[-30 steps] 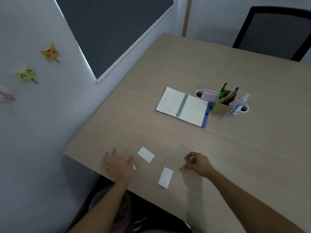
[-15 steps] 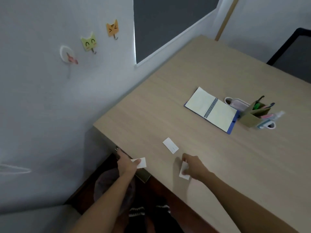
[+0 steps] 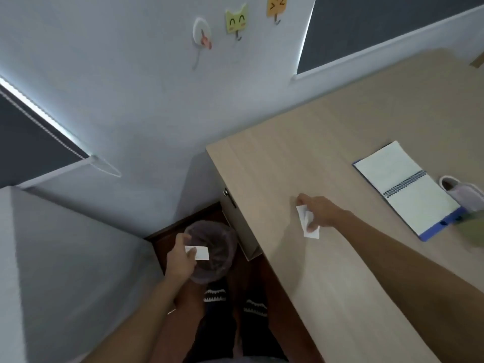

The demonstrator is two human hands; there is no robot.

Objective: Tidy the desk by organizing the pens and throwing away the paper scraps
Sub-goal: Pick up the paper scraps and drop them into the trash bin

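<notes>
below the surface's (image 3: 340,271) left edge, over the lined bin (image 3: 221,247) on the floor, our left hand (image 3: 180,260) pinches one paper scrap (image 3: 197,252) in closed fingers. on the surface, just inside that edge, our right hand (image 3: 318,212) grips two scraps (image 3: 307,226), fingers curled shut. bare wood surrounds it; one open notebook (image 3: 408,189) lies far right.

An open spiral notebook (image 3: 408,189) lies on the desk; cat-shaped hooks (image 3: 237,22) dot the wall.
</notes>
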